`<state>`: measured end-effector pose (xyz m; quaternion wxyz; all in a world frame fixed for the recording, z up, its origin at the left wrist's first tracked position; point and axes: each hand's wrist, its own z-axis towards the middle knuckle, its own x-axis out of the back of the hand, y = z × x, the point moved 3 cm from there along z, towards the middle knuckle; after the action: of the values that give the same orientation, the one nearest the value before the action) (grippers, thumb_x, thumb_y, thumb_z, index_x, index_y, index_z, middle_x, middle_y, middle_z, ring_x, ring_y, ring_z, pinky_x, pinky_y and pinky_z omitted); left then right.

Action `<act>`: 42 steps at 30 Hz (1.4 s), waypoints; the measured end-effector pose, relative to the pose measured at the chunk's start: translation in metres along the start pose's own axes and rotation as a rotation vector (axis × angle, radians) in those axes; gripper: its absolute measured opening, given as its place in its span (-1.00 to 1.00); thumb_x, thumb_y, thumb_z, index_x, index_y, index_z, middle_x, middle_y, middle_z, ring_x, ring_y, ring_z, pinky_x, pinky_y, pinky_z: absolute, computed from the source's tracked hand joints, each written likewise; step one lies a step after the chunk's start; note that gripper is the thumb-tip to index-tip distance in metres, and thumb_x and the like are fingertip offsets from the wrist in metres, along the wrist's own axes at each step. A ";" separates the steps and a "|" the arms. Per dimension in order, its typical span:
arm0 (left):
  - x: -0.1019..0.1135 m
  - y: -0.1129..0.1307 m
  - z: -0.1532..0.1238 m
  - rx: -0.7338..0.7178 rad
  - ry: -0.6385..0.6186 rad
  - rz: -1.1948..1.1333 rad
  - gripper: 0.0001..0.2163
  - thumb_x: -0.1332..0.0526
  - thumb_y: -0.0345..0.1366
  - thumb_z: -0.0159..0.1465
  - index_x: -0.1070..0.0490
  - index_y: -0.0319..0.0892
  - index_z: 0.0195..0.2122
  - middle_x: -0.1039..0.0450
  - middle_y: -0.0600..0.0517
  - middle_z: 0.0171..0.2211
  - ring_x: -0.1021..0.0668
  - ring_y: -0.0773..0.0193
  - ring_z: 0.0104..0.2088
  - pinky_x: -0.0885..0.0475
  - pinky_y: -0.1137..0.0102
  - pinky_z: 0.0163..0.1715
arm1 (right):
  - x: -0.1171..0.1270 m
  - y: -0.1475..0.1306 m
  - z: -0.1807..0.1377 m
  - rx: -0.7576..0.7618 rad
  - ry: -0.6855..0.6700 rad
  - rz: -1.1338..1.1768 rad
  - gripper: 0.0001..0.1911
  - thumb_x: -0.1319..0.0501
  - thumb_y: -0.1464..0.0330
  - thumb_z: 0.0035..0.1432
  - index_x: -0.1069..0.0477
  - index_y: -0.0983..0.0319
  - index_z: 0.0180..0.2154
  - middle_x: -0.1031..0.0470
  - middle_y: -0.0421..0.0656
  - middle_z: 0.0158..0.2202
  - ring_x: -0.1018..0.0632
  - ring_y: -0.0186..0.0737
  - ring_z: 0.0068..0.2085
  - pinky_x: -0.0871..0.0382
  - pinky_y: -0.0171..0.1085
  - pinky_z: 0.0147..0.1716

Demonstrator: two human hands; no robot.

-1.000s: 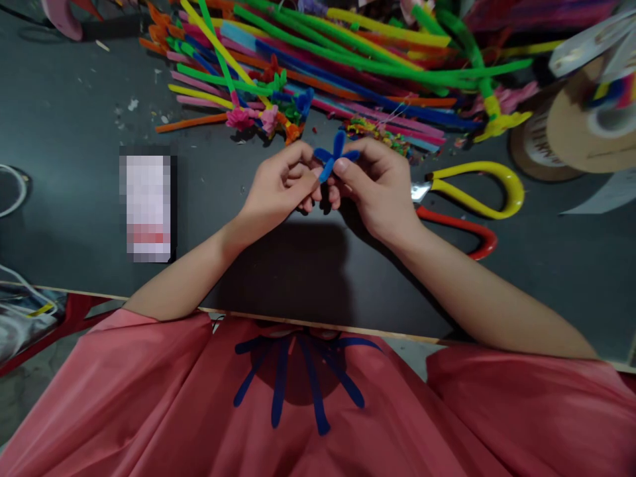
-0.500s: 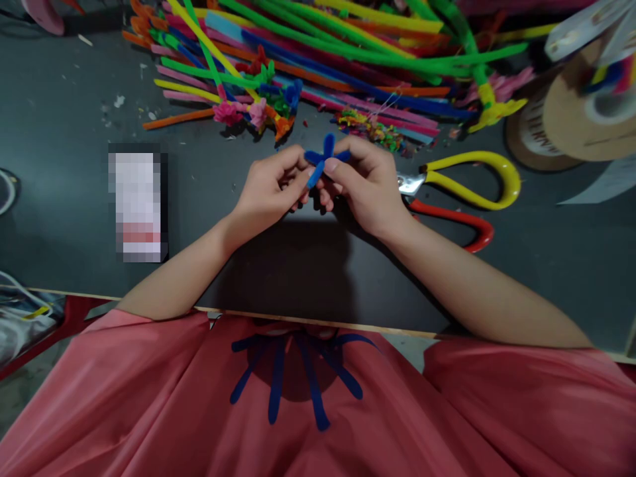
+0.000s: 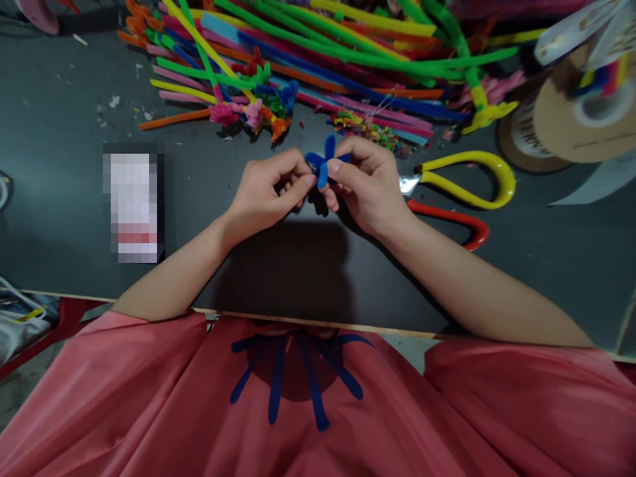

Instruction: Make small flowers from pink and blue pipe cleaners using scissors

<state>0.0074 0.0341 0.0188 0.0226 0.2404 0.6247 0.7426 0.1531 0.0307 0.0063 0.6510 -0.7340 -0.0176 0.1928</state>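
- Right hand (image 3: 375,185), forearm from 4 o'clock, pinches the blue petalled piece (image 3: 324,164), just toward 12 from centre.
- Left hand (image 3: 268,189), forearm from 8, curls beside its left petal; cannot tell if gripping.
- Fuzzy stems (image 3: 308,61) lie at 12; scissors (image 3: 507,187) at 3, blades mostly hidden behind the right hand.

The right hand (image 3: 375,185) hides part of the scissors (image 3: 462,157), and pixelation obscures the phone-like slab (image 3: 132,204).

Dark tabletop (image 3: 59,205), pale edge (image 3: 387,330) — below it, a red frame (image 3: 72,320) and grey floor (image 3: 17,392) — dim light.
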 end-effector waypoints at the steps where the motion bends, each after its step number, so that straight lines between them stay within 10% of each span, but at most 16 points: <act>1: 0.000 -0.001 0.001 -0.021 0.005 0.001 -0.78 -0.17 -0.19 0.22 -0.34 -0.17 -0.51 -0.32 0.18 -0.66 -0.35 0.57 -0.66 -0.22 0.57 -0.61 | 0.000 0.002 0.001 0.015 0.000 0.018 -0.71 -0.27 0.13 0.04 -0.29 0.20 -0.42 -0.37 -0.35 -0.58 -0.36 -0.48 -0.65 -0.29 -0.40 -0.68; 30: 0.012 -0.001 0.001 -0.104 0.305 -0.028 -0.80 -0.17 -0.11 0.22 -0.46 -0.11 -0.36 -0.43 0.20 -0.55 -0.49 0.60 -0.59 -0.37 0.60 -0.61 | -0.005 0.004 0.002 0.045 -0.009 0.152 -0.71 -0.14 0.08 0.16 -0.27 0.16 -0.24 -0.41 -0.36 -0.56 -0.40 -0.46 -0.67 -0.20 -0.42 -0.76; 42: 0.013 -0.006 0.001 -0.315 0.311 -0.025 -0.88 -0.23 -0.34 0.21 -0.50 -0.04 -0.23 -0.55 0.19 -0.31 -0.60 0.57 -0.36 -0.54 0.66 -0.31 | -0.004 0.003 0.000 0.044 0.014 0.088 -0.78 -0.18 0.22 0.16 -0.26 0.19 -0.43 -0.36 -0.35 -0.56 -0.39 -0.51 -0.66 -0.19 -0.43 -0.73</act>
<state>-0.0054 0.0404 0.0170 -0.0274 0.1086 0.4999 0.8588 0.1486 0.0289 0.0046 0.6579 -0.7209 0.0234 0.2165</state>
